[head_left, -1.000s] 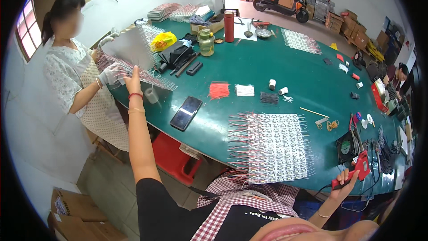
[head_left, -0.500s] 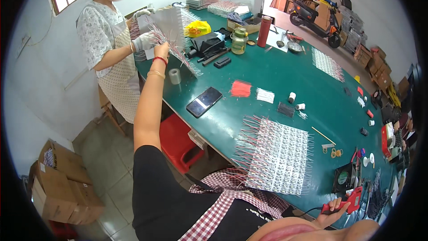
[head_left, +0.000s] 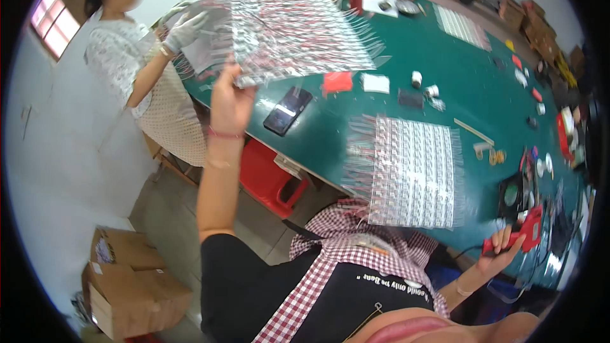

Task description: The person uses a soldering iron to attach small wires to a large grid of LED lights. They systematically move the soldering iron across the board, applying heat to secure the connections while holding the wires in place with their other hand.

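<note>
My left hand (head_left: 234,103) is raised over the table's left side, its fingers closed on the near left corner of a circuit board panel (head_left: 292,38) fringed with red and white wires. The panel is tilted and slightly blurred. In my right hand (head_left: 502,251), at the lower right, is a red corded hand tool (head_left: 532,227), shaped like a gun; its tip is hard to make out. Flat on the table in front of me lies a second wired circuit board panel (head_left: 416,174), touched by neither hand.
A co-worker's gloved hand (head_left: 185,30) is left of the raised panel. The green table (head_left: 311,152) carries a phone (head_left: 288,111), a red wire bundle (head_left: 337,82), a white wire bundle (head_left: 375,83) and a small black fan (head_left: 511,192). A red stool (head_left: 270,178) stands below the edge.
The panel in my left hand has come away from the co-worker's hands and swung rightward over the table, turning its face up. My right hand still holds the red tool. The view has shifted.
</note>
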{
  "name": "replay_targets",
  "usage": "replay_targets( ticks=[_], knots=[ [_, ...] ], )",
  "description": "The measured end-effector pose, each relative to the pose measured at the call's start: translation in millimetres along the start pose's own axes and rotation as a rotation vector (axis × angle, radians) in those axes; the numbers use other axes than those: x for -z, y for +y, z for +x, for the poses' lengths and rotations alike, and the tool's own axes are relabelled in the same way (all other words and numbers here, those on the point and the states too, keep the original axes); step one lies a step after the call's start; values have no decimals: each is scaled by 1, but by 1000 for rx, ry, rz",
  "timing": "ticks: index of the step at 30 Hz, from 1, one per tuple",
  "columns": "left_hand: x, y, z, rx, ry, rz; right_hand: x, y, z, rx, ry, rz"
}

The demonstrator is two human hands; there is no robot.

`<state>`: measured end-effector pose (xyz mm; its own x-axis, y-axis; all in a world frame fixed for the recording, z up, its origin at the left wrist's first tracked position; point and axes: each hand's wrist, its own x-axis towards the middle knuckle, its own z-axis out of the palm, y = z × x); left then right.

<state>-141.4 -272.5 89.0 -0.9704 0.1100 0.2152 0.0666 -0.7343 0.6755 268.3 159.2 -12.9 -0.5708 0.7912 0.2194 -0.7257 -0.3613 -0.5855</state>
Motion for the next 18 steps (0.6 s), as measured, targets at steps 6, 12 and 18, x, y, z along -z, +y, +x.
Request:
replay_targets(
  ticks=[6,12,18],
  knots=[
    [-27,-127,-139,518,-55,-279,-4,-8,-9,4,-35,53],
    [-30,-235,-219,788,-107,-371,5,-20,-14,40,-114,15],
    [-32,-234,-252,851,-150,164,8,-7,-27,-54,-78,-3]
  ],
)
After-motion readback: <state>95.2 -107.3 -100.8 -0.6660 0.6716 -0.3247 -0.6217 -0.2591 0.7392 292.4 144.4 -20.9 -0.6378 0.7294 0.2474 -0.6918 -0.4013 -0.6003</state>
